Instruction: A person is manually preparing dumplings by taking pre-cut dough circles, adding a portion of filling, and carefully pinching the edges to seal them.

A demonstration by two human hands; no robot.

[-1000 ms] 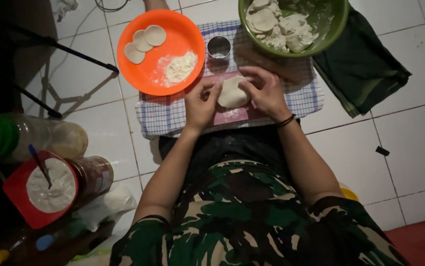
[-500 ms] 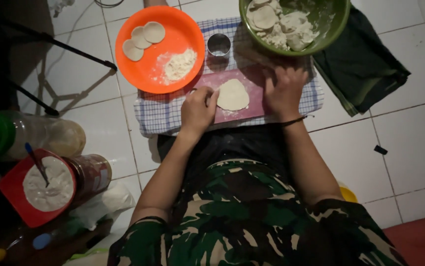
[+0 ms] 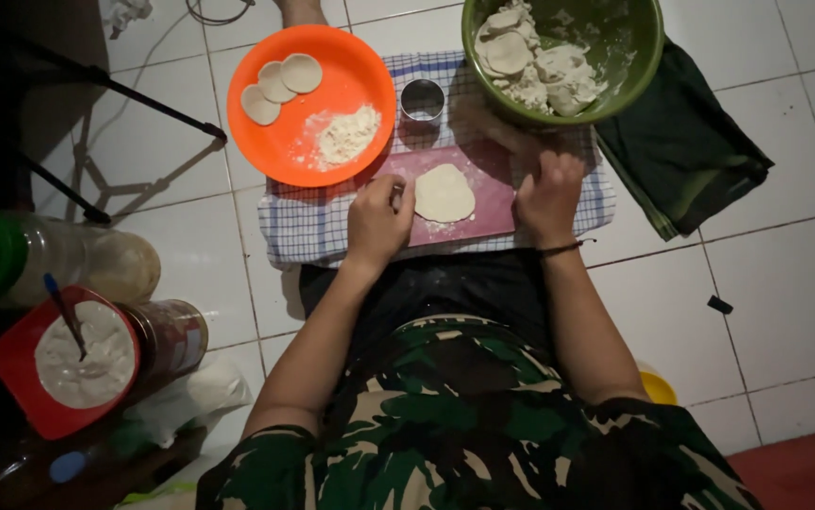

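On the pink board [image 3: 483,203], left hand [image 3: 379,219] loosely curled, empty, just left of the flattened dough disc [image 3: 443,193]. Right hand [image 3: 549,194] flat on board's right edge, empty. Disc lies flat, slightly oval, long axis toward green bowl [image 3: 634,66]. Metal cutter ring [image 3: 422,99] beyond; orange plate [image 3: 285,142] far-left, checked cloth [image 3: 304,222] beneath.

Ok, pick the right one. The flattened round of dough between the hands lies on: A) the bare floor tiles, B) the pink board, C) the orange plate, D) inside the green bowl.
B: the flattened dough round lies on the pink board, between the left hand and the right hand.
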